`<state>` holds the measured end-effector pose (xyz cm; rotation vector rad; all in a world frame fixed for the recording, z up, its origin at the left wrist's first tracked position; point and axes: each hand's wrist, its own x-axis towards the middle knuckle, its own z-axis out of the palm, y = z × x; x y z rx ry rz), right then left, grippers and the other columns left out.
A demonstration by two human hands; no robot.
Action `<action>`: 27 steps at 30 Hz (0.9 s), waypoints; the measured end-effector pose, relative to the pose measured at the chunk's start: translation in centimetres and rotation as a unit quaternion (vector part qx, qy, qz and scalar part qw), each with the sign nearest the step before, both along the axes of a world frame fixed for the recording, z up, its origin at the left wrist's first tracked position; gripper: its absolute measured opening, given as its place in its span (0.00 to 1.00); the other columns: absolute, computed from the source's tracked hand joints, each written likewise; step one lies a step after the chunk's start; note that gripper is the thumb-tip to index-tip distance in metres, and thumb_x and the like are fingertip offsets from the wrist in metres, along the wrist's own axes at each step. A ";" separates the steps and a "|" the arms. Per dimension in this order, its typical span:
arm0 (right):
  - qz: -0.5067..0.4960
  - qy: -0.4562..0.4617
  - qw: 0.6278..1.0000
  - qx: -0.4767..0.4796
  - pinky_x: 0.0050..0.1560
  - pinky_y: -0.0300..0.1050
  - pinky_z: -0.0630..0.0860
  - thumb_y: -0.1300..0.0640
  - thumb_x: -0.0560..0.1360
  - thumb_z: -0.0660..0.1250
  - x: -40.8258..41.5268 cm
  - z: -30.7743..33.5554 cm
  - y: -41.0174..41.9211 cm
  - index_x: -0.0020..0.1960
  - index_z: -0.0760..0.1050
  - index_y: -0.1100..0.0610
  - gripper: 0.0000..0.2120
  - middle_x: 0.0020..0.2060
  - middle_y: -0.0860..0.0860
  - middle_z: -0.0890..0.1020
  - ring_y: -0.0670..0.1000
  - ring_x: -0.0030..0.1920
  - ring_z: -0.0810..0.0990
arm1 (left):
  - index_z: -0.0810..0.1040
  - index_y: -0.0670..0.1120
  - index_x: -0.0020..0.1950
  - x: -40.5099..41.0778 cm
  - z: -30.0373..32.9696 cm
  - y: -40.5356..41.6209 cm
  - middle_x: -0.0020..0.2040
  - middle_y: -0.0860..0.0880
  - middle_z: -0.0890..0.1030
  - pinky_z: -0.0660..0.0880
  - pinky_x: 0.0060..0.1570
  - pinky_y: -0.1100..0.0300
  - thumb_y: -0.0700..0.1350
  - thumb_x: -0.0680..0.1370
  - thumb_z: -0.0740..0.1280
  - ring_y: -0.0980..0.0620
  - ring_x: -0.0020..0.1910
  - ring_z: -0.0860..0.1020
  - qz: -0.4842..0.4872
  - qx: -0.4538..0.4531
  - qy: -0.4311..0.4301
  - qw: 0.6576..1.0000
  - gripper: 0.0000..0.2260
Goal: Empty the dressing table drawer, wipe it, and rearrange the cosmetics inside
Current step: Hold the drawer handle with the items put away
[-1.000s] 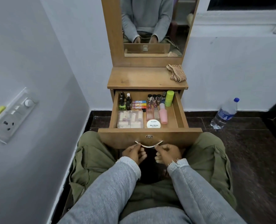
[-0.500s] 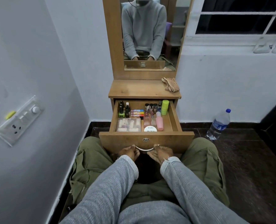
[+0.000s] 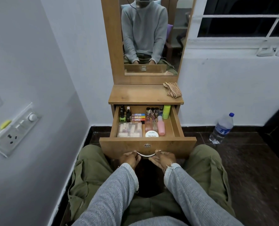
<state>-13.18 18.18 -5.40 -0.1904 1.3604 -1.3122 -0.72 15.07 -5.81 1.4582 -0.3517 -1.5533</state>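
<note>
1. The curved silver metal handle [image 3: 146,154] is gripped at its two ends by the left hand [image 3: 129,158] and the right hand [image 3: 164,158], fingers curled round it.
2. The wooden dressing table drawer [image 3: 147,145] is seen pulled open over the lap, full of cosmetics (a pink bottle [image 3: 161,127], a clear plastic box [image 3: 130,129]).
3. Emptying appears not yet begun; the handle must next be released.
4. The checked cloth [image 3: 172,91] lies on the tabletop for wiping.

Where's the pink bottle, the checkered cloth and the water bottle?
pink bottle [image 3: 161,127], head view, middle of its body, in the drawer.
checkered cloth [image 3: 173,91], head view, its crumpled middle, on the tabletop.
water bottle [image 3: 222,128], head view, its label, on the floor.
</note>
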 end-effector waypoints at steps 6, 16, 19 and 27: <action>0.004 -0.003 1.000 0.001 0.36 0.44 0.83 0.65 0.77 0.65 -0.8 -0.1 -2.9 0.53 0.73 0.73 0.09 0.38 0.66 0.80 0.59 0.38 0.82 | 0.73 0.38 0.40 -0.8 0.8 -2.5 0.37 0.42 0.77 0.78 0.28 0.67 0.33 0.77 0.65 0.51 0.36 0.76 0.017 0.002 -0.008 1.000 0.07; 0.015 -0.001 1.000 0.021 0.53 0.52 0.79 0.66 0.77 0.65 -2.8 0.6 -10.9 0.49 0.72 0.69 0.05 0.40 0.65 0.80 0.59 0.39 0.82 | 0.74 0.37 0.43 -2.6 1.1 -10.5 0.36 0.42 0.78 0.78 0.28 0.66 0.34 0.76 0.68 0.54 0.28 0.78 0.030 0.006 -0.022 0.999 0.03; 0.014 -0.005 1.000 0.017 0.40 0.46 0.83 0.66 0.78 0.64 -3.3 1.1 -13.3 0.45 0.72 0.67 0.05 0.40 0.65 0.80 0.59 0.40 0.81 | 0.73 0.39 0.37 -3.1 1.1 -13.3 0.33 0.42 0.76 0.77 0.26 0.67 0.33 0.75 0.68 0.53 0.28 0.77 0.030 0.001 -0.020 0.999 0.08; -0.008 -0.002 1.000 0.022 0.30 0.42 0.81 0.68 0.77 0.64 -4.2 1.2 -19.3 0.50 0.70 0.67 0.04 0.40 0.64 0.79 0.58 0.38 0.81 | 0.76 0.36 0.43 -4.0 0.4 -19.6 0.34 0.41 0.77 0.77 0.25 0.66 0.33 0.75 0.68 0.51 0.31 0.77 0.000 0.006 -0.034 0.999 0.02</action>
